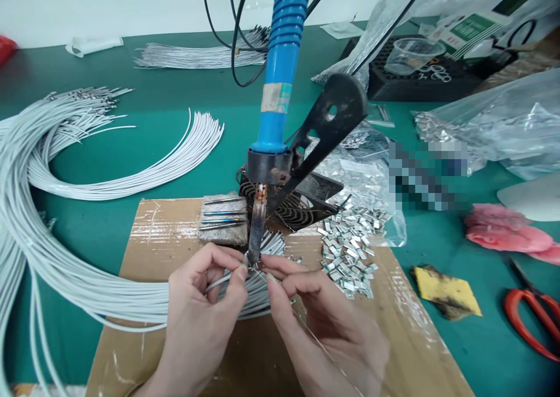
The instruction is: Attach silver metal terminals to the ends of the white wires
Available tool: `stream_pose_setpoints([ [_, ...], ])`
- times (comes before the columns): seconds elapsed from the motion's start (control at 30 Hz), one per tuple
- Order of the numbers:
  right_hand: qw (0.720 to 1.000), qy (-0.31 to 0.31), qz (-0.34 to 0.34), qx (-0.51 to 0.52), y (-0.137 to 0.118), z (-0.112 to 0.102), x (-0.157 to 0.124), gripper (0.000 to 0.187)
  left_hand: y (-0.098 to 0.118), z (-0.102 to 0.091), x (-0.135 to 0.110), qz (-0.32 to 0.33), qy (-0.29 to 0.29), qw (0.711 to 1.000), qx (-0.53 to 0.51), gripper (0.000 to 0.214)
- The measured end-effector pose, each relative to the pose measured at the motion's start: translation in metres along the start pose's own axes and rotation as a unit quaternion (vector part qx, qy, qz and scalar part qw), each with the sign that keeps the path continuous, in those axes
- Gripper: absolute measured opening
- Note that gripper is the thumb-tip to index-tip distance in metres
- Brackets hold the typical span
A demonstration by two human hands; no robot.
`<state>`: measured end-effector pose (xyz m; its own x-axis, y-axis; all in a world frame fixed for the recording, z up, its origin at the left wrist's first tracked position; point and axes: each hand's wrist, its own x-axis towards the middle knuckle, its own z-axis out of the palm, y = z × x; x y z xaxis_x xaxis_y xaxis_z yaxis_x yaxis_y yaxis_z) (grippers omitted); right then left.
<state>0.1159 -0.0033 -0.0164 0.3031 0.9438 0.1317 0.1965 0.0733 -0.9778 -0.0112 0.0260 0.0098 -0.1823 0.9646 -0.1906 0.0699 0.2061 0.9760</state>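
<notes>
With our left hand, we pinch one white cable between thumb and index finger, its end at our fingertips. With our right hand, we pinch a thin wire, which trails down across the palm side. The tip of the soldering iron points down between both sets of fingertips; whether it touches the cable, we cannot tell. The cable bundle runs leftward from behind our left hand. Small metal pieces lie just beyond our right hand, scissors well to its right.
</notes>
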Motion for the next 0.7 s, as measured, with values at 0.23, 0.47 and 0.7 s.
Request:
stream_pose_setpoints([
  [0.23,1.000,-0.004,-0.003,-0.004,0.0005,-0.0001,0.0006,0.016,-0.0022,-0.0022,-0.0005,-0.002,-0.020,1.000,0.010,0.014],
  [0.47,1.000,0.001,-0.007,-0.005,-0.0009,0.0011,0.0001,0.016,-0.0008,0.0016,0.0001,-0.005,0.004,1.000,0.005,0.013],
  [0.7,1.000,0.003,-0.018,-0.008,0.0026,0.0012,0.0002,0.015,-0.0009,0.0032,-0.0003,-0.012,0.020,1.000,-0.013,0.013],
])
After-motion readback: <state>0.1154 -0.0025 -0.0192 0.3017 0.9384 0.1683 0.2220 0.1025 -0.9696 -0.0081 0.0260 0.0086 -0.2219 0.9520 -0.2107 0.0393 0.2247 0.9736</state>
